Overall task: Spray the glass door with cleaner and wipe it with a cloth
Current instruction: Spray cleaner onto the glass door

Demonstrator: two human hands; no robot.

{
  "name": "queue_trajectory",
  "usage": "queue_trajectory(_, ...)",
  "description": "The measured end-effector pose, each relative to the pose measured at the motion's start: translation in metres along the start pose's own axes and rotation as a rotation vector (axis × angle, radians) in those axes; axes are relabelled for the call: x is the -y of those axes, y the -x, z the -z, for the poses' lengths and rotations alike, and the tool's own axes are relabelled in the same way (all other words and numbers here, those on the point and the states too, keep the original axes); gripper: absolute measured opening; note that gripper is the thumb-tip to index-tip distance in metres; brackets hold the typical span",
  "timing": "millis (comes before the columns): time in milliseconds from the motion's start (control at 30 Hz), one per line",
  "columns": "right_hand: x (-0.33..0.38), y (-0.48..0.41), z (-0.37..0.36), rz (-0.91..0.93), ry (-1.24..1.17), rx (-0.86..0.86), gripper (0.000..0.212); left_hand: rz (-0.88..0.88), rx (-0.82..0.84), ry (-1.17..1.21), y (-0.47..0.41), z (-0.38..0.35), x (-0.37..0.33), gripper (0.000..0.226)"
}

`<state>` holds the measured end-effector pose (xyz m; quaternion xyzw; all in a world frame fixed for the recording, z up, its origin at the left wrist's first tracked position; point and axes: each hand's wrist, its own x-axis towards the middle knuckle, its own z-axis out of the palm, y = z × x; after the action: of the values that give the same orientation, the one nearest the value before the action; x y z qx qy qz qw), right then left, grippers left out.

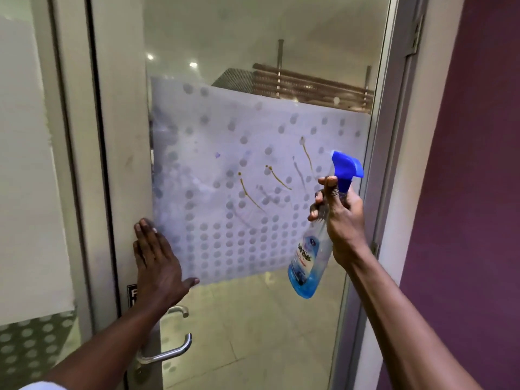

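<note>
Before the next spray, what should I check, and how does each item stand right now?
1. Right hand grips spray bottle: ok.
2. Blue liquid in bottle: ok.
3. Nozzle faces glass door: ok.
4. Left hand flat on door, steadying it: ok.
5. Glass free of brown streaks: not ok.
6. Cloth at hand: cannot tell, none plainly visible.

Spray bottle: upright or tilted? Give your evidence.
Tilted. The spray bottle leans: its blue trigger head sits up and right of its base, and the right hand grips its neck.
</note>
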<state>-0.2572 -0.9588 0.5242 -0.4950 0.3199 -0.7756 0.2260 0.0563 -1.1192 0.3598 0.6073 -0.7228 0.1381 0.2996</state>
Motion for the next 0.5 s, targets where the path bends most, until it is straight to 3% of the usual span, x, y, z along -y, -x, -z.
queue_trajectory(367, 0.014, -0.029, 0.034, 0.062, -0.060, -0.106, 0.095, -0.027, 0.002, -0.001, -0.001, -0.005, 0.005, 0.175)
queue_trajectory(500, 0.017, -0.040, 0.043, 0.064, -0.031, -0.152, 0.080, -0.029, 0.025, 0.008, -0.001, -0.006, 0.006, 0.176)
